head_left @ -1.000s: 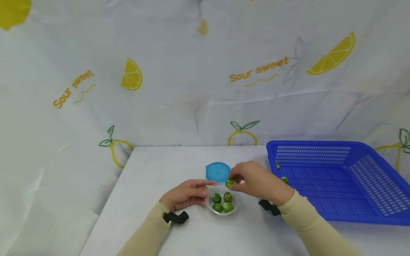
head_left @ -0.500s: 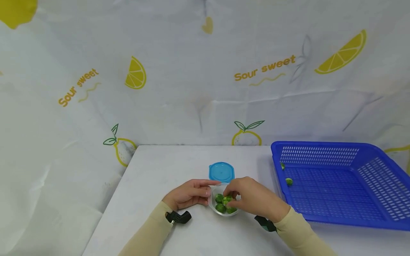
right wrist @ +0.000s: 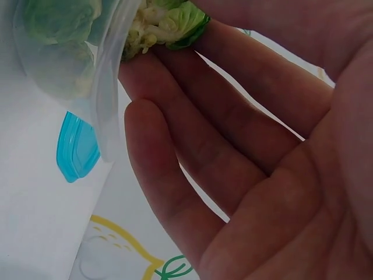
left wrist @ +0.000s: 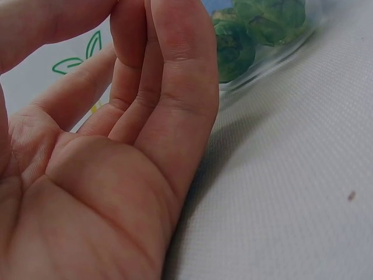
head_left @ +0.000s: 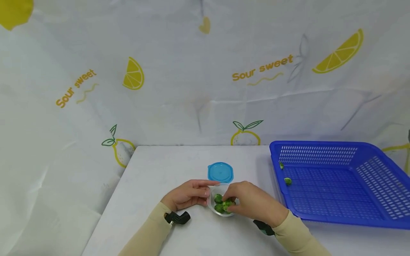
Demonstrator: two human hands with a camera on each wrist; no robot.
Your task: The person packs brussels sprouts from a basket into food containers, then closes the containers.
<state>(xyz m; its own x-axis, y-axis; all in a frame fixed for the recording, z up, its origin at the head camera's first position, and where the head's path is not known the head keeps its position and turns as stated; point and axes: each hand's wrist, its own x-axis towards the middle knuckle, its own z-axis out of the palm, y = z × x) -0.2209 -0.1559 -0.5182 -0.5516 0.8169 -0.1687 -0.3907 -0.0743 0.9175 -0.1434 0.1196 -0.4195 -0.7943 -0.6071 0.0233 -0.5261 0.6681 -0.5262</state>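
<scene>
A small clear plastic container [head_left: 221,188] stands on the white table, with several green Brussels sprouts [head_left: 218,198] inside. My left hand [head_left: 189,193] holds its left side, the index finger stretched along the far rim and the thumb at the wall. In the left wrist view the other fingers are bent beside it. Over the container, my right hand [head_left: 254,201] pinches a Brussels sprout [right wrist: 183,26], seen with its cut, pale side at the rim in the right wrist view. My right fingers partly hide the container's right side.
Behind the container lies a blue lid [head_left: 220,172], flat on the table [head_left: 166,163]. To the right stands a large blue plastic basket [head_left: 320,144], with one Brussels sprout [head_left: 288,181] on its floor and another [head_left: 281,165] by its left wall. A lemon-printed cloth hangs behind.
My right hand has come down from above the rim into the container with the Brussels sprout. My left hand has stayed at the container's left side.
</scene>
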